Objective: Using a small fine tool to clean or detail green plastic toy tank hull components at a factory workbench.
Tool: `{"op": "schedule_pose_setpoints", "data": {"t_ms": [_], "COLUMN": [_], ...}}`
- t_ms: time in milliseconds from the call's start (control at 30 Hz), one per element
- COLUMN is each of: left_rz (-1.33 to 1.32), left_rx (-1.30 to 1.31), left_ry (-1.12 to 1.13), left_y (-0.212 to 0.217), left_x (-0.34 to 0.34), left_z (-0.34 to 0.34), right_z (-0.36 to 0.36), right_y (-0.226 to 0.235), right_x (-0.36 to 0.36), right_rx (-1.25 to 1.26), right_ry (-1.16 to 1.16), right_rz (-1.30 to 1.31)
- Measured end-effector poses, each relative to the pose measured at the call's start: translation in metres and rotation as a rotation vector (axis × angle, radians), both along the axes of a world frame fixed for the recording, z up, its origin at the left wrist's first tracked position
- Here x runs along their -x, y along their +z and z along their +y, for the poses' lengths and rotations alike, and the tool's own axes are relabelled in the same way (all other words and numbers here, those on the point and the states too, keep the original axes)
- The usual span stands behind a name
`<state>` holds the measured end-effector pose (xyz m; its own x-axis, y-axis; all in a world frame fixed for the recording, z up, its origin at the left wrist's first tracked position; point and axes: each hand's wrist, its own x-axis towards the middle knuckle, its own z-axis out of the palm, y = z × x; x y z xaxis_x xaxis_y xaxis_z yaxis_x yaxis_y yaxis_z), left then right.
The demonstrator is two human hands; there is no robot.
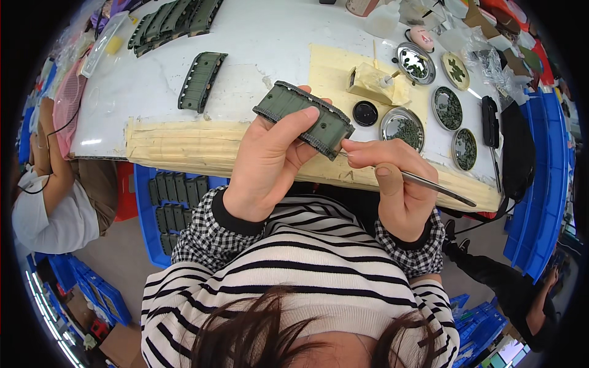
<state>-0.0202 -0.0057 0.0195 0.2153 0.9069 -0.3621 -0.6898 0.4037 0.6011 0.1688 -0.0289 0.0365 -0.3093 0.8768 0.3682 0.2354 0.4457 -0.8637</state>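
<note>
My left hand (pixel 270 156) grips a dark green curved plastic part (pixel 304 116) above the table's front edge. Rows of small dark pieces line its long edges, and the thumb presses on its upper face. In my right hand (pixel 402 178) is a slim pair of metal tweezers (pixel 438 187), pinched between thumb and fingers. Their tip is at the part's lower right corner; whether they hold a tiny piece there, I cannot make out. A similar green part (pixel 202 81) lies on the table to the left.
Several more green parts (pixel 175 23) sit at the back left. On the right are metal dishes (pixel 402 127) of small green pieces, a taped block (pixel 371 86) and a black round lid (pixel 365 113). A blue crate (pixel 147 214) holds parts below the table. Another person (pixel 58 208) sits at left.
</note>
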Motion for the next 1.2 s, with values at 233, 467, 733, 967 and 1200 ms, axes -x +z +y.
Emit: {"op": "schedule_pose_setpoints", "data": {"t_ms": [233, 467, 733, 967, 1200], "left_rz": [0.021, 0.023, 0.021, -0.011, -0.243], "left_rx": [0.016, 0.008, 0.021, -0.01, -0.034], "left_ry": [0.018, 0.021, 0.021, -0.035, -0.151], "left_y": [0.002, -0.001, -0.002, -0.003, -0.006], "left_x": [-0.002, -0.002, -0.003, 0.0, 0.003], "left_z": [-0.001, -0.001, -0.002, -0.002, 0.008], "right_z": [-0.001, 0.0, -0.005, -0.01, -0.015], "right_y": [-0.002, -0.001, 0.001, 0.007, -0.002], "right_x": [0.001, 0.002, 0.006, 0.001, -0.013], "right_rx": [0.012, 0.024, -0.058, -0.156, -0.251], "right_ry": [-0.019, -0.025, -0.051, -0.003, 0.073], "right_rz": [0.01, -0.013, -0.066, -0.153, 0.05]}}
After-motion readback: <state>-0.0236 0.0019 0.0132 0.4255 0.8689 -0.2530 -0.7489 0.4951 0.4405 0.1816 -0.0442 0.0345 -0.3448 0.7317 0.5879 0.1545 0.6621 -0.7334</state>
